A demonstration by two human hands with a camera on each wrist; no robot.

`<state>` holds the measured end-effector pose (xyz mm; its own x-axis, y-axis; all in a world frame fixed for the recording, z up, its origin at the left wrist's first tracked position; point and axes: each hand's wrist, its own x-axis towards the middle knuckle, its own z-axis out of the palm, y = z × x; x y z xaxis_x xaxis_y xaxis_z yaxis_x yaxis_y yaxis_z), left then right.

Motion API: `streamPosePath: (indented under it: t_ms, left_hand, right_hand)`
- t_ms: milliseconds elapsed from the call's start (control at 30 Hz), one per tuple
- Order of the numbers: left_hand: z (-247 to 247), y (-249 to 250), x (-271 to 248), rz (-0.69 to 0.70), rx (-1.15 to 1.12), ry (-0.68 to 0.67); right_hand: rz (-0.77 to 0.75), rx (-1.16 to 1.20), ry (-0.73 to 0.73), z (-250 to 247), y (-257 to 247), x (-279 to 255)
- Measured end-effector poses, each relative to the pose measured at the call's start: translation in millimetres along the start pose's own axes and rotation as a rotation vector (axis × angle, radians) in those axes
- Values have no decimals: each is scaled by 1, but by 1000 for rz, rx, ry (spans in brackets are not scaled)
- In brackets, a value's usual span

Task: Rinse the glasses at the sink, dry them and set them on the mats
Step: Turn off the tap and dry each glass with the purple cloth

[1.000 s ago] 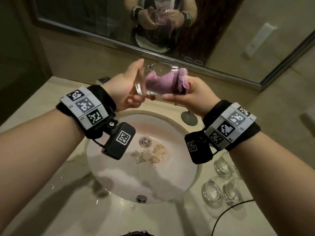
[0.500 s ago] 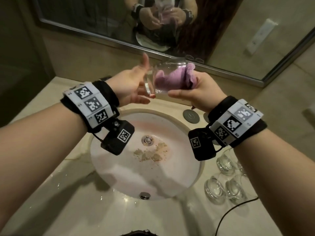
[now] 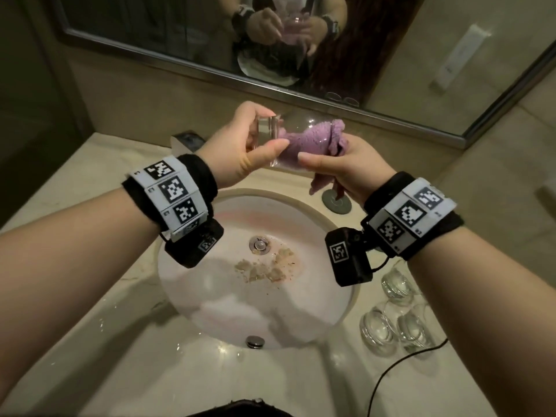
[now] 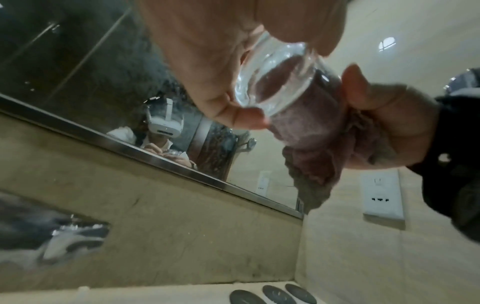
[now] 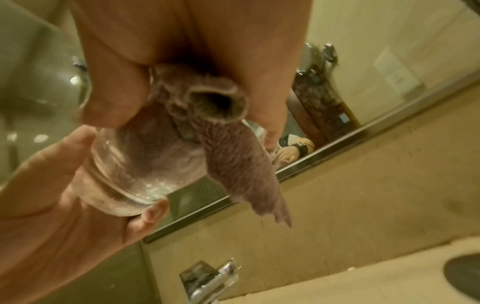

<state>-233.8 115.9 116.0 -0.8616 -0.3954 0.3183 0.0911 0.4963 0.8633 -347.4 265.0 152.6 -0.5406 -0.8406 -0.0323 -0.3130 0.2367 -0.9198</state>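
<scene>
A clear glass [image 3: 270, 136] lies on its side in the air above the sink [image 3: 340, 314]. My left hand [image 3: 240, 149] grips its thick base [image 4: 270, 82], thumb in front and fingers behind. A purple cloth [image 3: 310, 139] is stuffed into the glass's mouth, and a tail of it hangs down [image 5: 241, 164]. My right hand [image 3: 346, 167] grips the cloth at the rim, thumb lying along the glass wall [image 5: 135, 154]. Dark round mats [image 4: 275, 294] lie on the counter at the wall; one mat [image 3: 335, 201] shows below my right hand.
Three more glasses [image 3: 388, 323] stand on the counter right of the basin, by a black cable [image 3: 400, 362]. Brown residue [image 3: 264, 266] lies near the drain [image 3: 258, 244]. The tap [image 5: 215, 283] is behind the basin, below the mirror [image 3: 180, 31]. A wall socket [image 4: 381, 195] is on the right.
Both hands have come lower and nearer with the glass. The glass has turned so its base faces me more, and a tail of cloth now hangs below my right hand.
</scene>
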Motion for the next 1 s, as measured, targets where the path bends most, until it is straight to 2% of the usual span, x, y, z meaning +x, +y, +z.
streamPosePath:
  t_ms: [67, 100, 200, 267, 333, 400, 467, 533, 600, 667, 767, 867, 933, 1000]
  left_hand:
    - [-2, -5, -3, -80, -60, -90]
    - [-3, -5, -3, -186, -203, -139]
    - [-6, -6, -3, -643, -653, -231]
    - [-6, -6, -5, -736, -701, -289]
    - [-4, -9, -4, -713, -713, -259]
    - [1, -13, 0, -650, -663, -145]
    - [5, -17, 2, -492, -476, 14]
    - [8, -17, 1, -279, -209, 104]
    - [7, -16, -3, -107, 19, 115]
    - [5, -17, -7, -28, 103, 89]
    - [3, -22, -12, -3, 68, 100]
    - [2, -30, -16, -107, -101, 130]
    - [5, -30, -19, -123, -197, 116]
    - [12, -28, -19, -119, -199, 93]
  right_hand:
    - [-30, -84, 2, -1, 0, -1]
    - [-47, -145, -10, 0, -1, -2]
    - [-150, -350, -80, 1, -2, -3]
    - [-190, -480, -116, 2, 0, 0]
    - [-208, -557, -131, 5, 2, 3]
    - [-171, -510, -127, 7, 7, 5]
    - [-86, -371, -131, 7, 8, 4]
    - [5, -256, -118, 4, 11, 4]
    - [88, -81, -121, -1, 14, 2]
    - [159, 111, -114, -6, 14, 0]
    - [270, 420, 56, -20, 17, -1]
    - [349, 695, 313, -34, 21, 5]
    - [299, 675, 418, -26, 16, 9]
    - [215, 529, 440, -7, 11, 11]
